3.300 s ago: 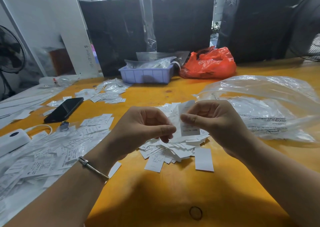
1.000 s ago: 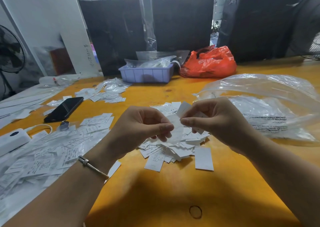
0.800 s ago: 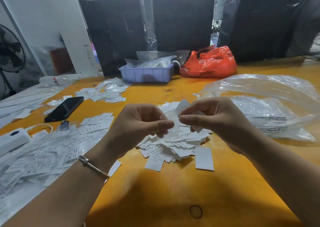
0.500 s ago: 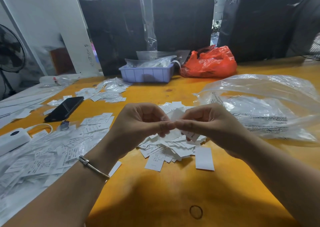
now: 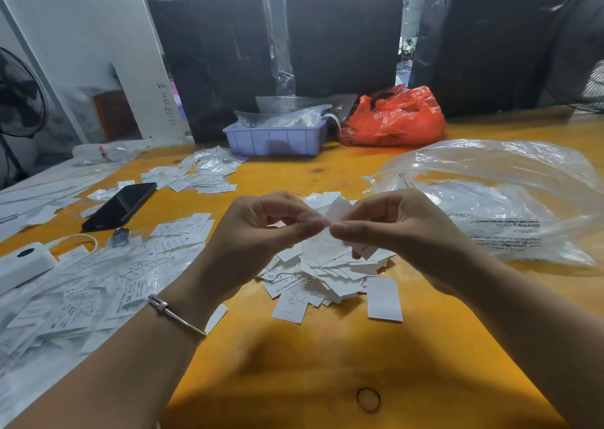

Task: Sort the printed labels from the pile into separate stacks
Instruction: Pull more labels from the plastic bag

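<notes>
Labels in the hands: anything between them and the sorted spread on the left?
Nothing visible. The left hand and right hand pinch labels above the pile. The sorted labels begin just beyond the left wrist, across bare table. The phone and white device lie further out, off that path.

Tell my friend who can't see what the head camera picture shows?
Two hands, the left hand and right hand, pinch white labels above a pile on a yellow table. More labels and a phone lie left, a clear bag right.
</notes>
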{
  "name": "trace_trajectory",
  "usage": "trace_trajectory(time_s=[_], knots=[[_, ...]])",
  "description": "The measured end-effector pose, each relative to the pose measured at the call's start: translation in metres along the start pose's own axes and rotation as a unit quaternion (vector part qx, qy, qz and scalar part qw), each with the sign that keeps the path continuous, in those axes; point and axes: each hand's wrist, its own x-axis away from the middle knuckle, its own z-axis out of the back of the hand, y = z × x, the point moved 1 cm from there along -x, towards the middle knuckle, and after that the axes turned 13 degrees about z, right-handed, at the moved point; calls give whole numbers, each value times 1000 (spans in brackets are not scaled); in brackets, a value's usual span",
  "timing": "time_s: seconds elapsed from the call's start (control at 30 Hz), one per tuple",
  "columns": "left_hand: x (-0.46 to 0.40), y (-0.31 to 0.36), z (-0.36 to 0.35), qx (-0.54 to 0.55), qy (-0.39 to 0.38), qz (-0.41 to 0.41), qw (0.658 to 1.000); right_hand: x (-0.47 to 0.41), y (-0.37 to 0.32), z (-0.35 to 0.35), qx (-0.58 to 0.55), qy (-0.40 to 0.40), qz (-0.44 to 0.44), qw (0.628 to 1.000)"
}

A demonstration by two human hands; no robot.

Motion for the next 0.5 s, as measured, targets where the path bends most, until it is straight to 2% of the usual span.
trace_trajectory(time_s=[0.1,0.2,0.37,0.5], knots=[[0,0,2,34,2,13,999,2,1,-6,33,-26,-11,999],[1,2,4,55,-40,49,996,2,3,-5,21,22,15,999],[0,0,0,-5,-97,108,989,0,2,-3,71,61,32,995],[1,-3,-3,-61,-138,127,980,-1,1,-8,115,43,30,992]])
